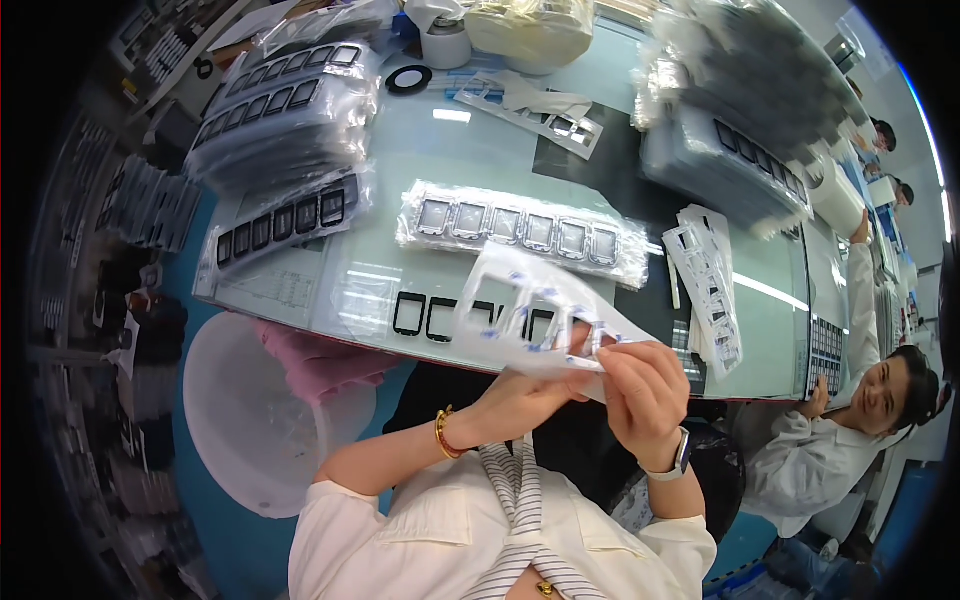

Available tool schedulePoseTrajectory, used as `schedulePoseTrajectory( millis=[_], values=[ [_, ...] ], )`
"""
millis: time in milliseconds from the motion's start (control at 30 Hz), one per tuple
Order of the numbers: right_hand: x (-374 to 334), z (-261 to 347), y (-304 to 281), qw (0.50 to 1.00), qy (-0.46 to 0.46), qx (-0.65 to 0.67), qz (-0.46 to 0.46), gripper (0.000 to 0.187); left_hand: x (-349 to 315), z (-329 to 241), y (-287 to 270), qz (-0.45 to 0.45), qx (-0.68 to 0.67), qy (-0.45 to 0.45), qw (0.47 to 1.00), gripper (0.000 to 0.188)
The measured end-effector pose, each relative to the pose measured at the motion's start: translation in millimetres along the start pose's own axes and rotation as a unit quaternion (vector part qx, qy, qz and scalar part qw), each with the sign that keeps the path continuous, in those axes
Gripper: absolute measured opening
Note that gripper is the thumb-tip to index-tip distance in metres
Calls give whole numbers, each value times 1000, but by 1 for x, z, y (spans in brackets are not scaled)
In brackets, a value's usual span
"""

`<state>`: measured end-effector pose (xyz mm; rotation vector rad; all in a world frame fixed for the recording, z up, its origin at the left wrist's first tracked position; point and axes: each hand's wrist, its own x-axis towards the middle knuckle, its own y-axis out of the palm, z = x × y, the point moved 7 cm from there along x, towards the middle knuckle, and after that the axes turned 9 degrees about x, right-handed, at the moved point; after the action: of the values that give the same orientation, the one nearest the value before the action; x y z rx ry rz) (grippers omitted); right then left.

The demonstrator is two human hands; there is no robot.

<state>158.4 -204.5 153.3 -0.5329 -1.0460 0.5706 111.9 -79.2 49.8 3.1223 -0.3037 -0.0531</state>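
A white die-cut adhesive sheet (492, 292) with a row of rectangular openings and blue marks is held up tilted over the near table edge. My left hand (530, 405) grips its lower edge from beneath, its fingers partly hidden by the sheet. At the sheet's right end, my right hand (645, 390) pinches the edge between thumb and fingers. Behind the sheet, black rectangular frames (408, 314) lie in a row on the table, some covered by it. Just beyond lies a clear plastic tray (520, 228) with a row of silver-edged rectangular frames.
Plastic-wrapped trays of black frames (285, 110) pile up at the left, with more stacked trays (720, 165) at the far right. Similar white sheets (705, 285) lie at the right. A black tape roll (408, 80) sits at the back. A co-worker (830, 440) is at the right.
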Motion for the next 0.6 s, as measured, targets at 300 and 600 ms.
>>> schedulePoseTrajectory(
  millis=[300,600],
  values=[
    [-61,-113,-96,944,207,-210,-148,15,-32,5,-35,-86,-163,-35,982,47],
    [-74,-43,36,826,356,431,73,23,-76,10,-36,-112,-180,-4,977,67]
  ],
)
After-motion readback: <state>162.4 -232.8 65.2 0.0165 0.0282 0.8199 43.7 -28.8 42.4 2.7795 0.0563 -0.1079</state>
